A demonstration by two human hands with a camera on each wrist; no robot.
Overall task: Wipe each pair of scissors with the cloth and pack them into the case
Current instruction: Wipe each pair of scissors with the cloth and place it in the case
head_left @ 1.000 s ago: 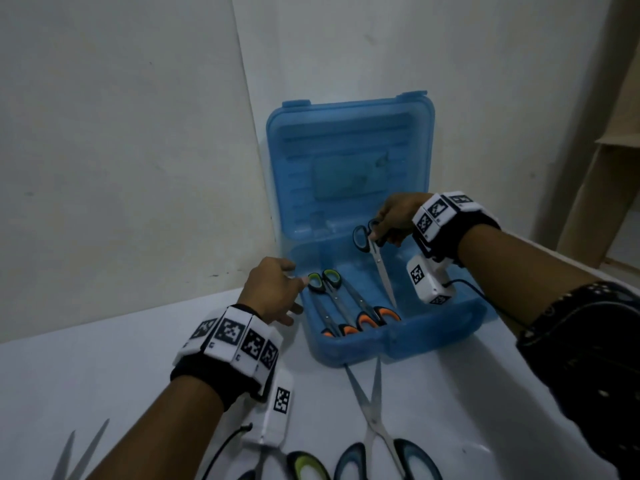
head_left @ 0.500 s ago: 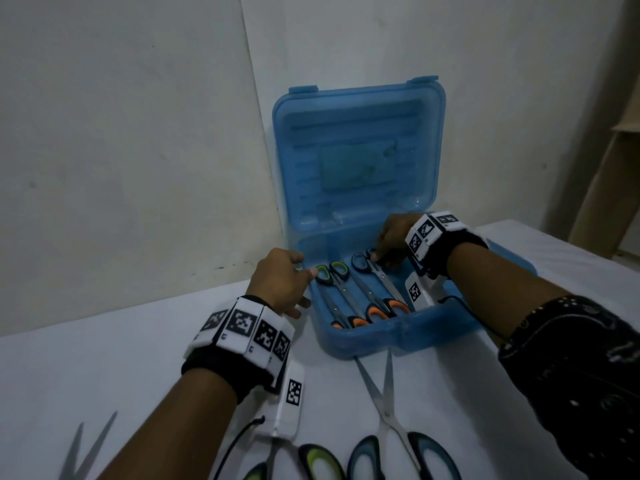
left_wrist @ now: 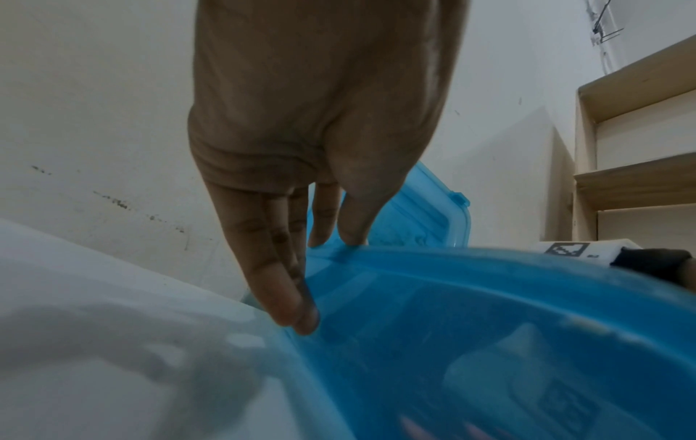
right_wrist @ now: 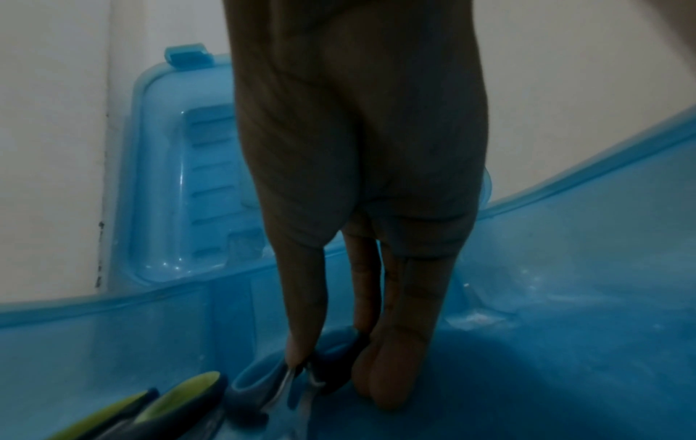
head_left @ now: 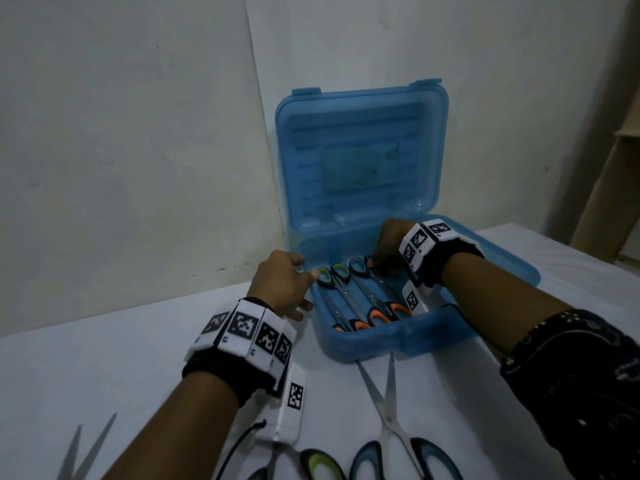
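The blue case (head_left: 398,344) stands open on the white table, its lid (head_left: 360,150) upright against the wall. Green-handled scissors (head_left: 332,275) and orange-handled scissors (head_left: 384,313) lie side by side inside. My right hand (head_left: 388,251) reaches into the case. Its thumb and fingers pinch the handle of the blue-handled scissors (right_wrist: 260,384), which lie flat to the right of the others (head_left: 358,268). My left hand (head_left: 287,282) rests on the case's left rim (left_wrist: 376,253) with straight fingers against the wall. No cloth is in view.
In front of the case lie spread scissors with blue handles (head_left: 391,410) and a green-handled pair (head_left: 322,465). Bare blades (head_left: 86,452) show at the bottom left. A wooden shelf (left_wrist: 640,148) stands to the right. The wall is close behind the case.
My right hand has lowered the blue-handled scissors from the air into the case, beside the other pairs. The left hand has stayed on the case's left rim.
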